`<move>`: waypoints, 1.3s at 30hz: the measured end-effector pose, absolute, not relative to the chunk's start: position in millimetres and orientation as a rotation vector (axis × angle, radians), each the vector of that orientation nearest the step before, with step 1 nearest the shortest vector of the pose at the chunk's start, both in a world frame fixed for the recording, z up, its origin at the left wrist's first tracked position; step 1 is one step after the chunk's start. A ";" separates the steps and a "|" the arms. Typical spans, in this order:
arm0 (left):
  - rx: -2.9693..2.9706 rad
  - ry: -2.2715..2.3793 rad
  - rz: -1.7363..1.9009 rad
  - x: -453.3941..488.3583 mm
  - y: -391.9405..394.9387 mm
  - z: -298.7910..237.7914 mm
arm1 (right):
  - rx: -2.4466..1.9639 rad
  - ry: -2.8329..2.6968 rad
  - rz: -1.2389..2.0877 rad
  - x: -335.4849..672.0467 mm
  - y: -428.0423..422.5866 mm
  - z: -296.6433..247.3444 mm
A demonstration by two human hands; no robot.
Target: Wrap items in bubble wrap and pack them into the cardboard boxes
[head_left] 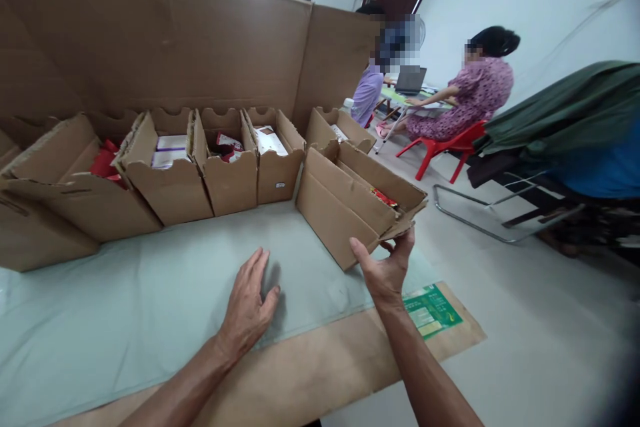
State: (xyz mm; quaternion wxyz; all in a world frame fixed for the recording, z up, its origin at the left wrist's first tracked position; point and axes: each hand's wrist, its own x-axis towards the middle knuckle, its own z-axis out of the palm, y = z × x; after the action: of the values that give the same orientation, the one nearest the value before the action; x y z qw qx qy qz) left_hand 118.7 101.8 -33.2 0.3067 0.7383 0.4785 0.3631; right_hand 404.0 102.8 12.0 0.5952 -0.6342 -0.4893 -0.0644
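My right hand [387, 270] grips the near end of an open cardboard box [335, 203] at the right of the table, thumb on its side and fingers under the end flap. A small red and yellow packet [384, 197] shows inside that box. Over the pale green cloth [165, 287], my left hand [251, 303] is open and holds nothing, fingers stretched out together and thumb apart. It is left of the gripped box and touches no box. Whether it rests on the cloth I cannot tell.
Several open cardboard boxes [233, 185] stand in a row before a tall cardboard screen [200, 47], holding red packets [106, 159] and white cartons [270, 141]. A green printed sheet [434, 311] lies at the right edge. Two people sit beyond, near a red chair [443, 145].
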 end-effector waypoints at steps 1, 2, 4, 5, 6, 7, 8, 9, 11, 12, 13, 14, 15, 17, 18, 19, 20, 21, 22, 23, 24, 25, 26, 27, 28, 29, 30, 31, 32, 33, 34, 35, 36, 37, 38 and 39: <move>1.956 1.260 0.955 118.8 101.9 -33.3 | -1.480 -1.141 -0.172 400.4 105.1 12.4; 1.960 1.256 0.949 119.0 101.9 -33.5 | -1.484 -1.137 -0.190 396.6 107.2 12.3; 1.967 1.256 0.940 119.2 101.4 -34.2 | -1.473 -1.123 -0.216 388.7 111.3 10.7; 1.970 1.259 0.942 119.4 101.2 -34.7 | -1.463 -1.114 -0.226 384.5 113.0 9.2; 1.974 1.264 0.949 119.7 101.0 -35.2 | -1.455 -1.104 -0.235 380.1 114.4 7.5; 1.979 1.268 0.959 119.9 101.0 -35.7 | -1.451 -1.095 -0.245 375.8 115.3 5.7; 1.982 1.270 0.970 120.2 101.2 -36.4 | -1.453 -1.085 -0.256 371.6 115.6 3.9; 1.984 1.271 0.982 120.5 101.5 -37.1 | -1.461 -1.074 -0.266 367.8 115.4 2.4; 1.990 1.269 1.004 121.1 102.4 -38.9 | -1.480 -1.045 -0.275 362.0 113.9 0.1; 1.998 1.266 1.015 121.3 102.7 -40.0 | -1.489 -1.027 -0.269 360.1 113.0 -0.7; 2.011 1.264 1.027 121.4 102.8 -41.2 | -1.496 -1.007 -0.259 358.7 112.3 -1.2; 2.026 1.264 1.038 121.5 102.4 -42.2 | -1.500 -0.990 -0.249 357.8 111.9 -1.5; 2.040 1.264 1.048 121.5 101.6 -42.7 | -1.502 -0.981 -0.244 357.1 112.1 -1.6; 2.080 1.266 1.072 121.4 99.2 -40.5 | -1.500 -0.986 -0.259 355.9 113.5 -1.5; 2.111 1.263 1.091 121.4 98.1 -36.7 | -1.498 -0.997 -0.282 355.2 114.6 -1.3; 2.151 1.257 1.118 121.5 97.7 -30.6 | -1.497 -1.011 -0.315 354.3 115.8 -1.2; 2.194 1.251 1.152 121.9 98.5 -21.9 | -1.500 -1.028 -0.356 353.1 116.7 -1.0; 2.233 1.247 1.195 122.6 101.0 -10.4 | -1.507 -1.047 -0.398 351.9 117.4 -1.1; 2.262 1.247 1.239 123.8 105.9 3.6 | -1.517 -1.067 -0.437 350.6 117.6 -1.2; 2.279 1.255 1.278 125.6 113.4 19.6 | -1.527 -1.089 -0.469 349.4 117.5 -1.6; 2.289 1.266 1.322 128.0 123.7 36.9 | -1.536 -1.110 -0.487 348.3 117.0 -2.0; 2.308 1.269 1.332 131.1 136.6 54.9 | -1.542 -1.128 -0.492 347.7 116.2 -2.5; 2.330 1.281 1.327 135.0 151.7 72.5 | -1.545 -1.142 -0.488 347.7 115.2 -3.0; 2.356 1.306 1.304 139.5 168.4 89.1 | -1.545 -1.152 -0.481 348.3 114.3 -3.4; 2.379 1.351 1.245 144.5 185.6 104.1 | -1.543 -1.161 -0.472 349.8 113.5 -3.7; 2.405 1.425 1.158 149.9 202.6 117.0 | -1.538 -1.169 -0.462 352.0 112.7 -3.9; 2.435 1.521 1.037 155.3 218.4 127.5 | -1.531 -1.175 -0.451 355.0 112.2 -4.1; 2.468 1.612 0.891 160.4 232.4 135.6 | -1.523 -1.181 -0.438 358.6 111.8 -4.2; 2.493 1.670 0.783 164.8 244.2 141.4 | -1.515 -1.187 -0.422 362.6 111.4 -4.3; 2.508 1.716 0.702 168.3 253.6 145.2 | -1.506 -1.194 -0.403 366.8 111.2 -4.6; 2.518 1.745 0.654 170.8 260.6 147.6 | -1.496 -1.200 -0.385 371.0 110.9 -5.0; 2.523 1.762 0.633 172.1 265.5 149.0 | -1.484 -1.205 -0.370 374.9 110.6 -5.5; 2.526 1.777 0.623 172.4 268.6 149.8 | -1.471 -1.212 -0.357 378.2 110.3 -6.0; 2.532 1.792 0.605 171.8 270.4 150.4 | -1.456 -1.217 -0.346 380.9 110.2 -6.5; 2.541 1.805 0.584 170.7 271.1 150.9 | -1.440 -1.220 -0.336 382.7 110.1 -6.8; 2.552 1.815 0.563 169.4 271.0 151.6 | -1.427 -1.221 -0.330 383.7 110.1 -7.0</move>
State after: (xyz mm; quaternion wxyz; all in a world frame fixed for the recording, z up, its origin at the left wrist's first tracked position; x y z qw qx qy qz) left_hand 169.4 271.0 151.6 -0.0200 0.8019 0.5703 0.1771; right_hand 383.7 110.1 -7.0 0.5788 -0.6101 -0.5223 -0.1411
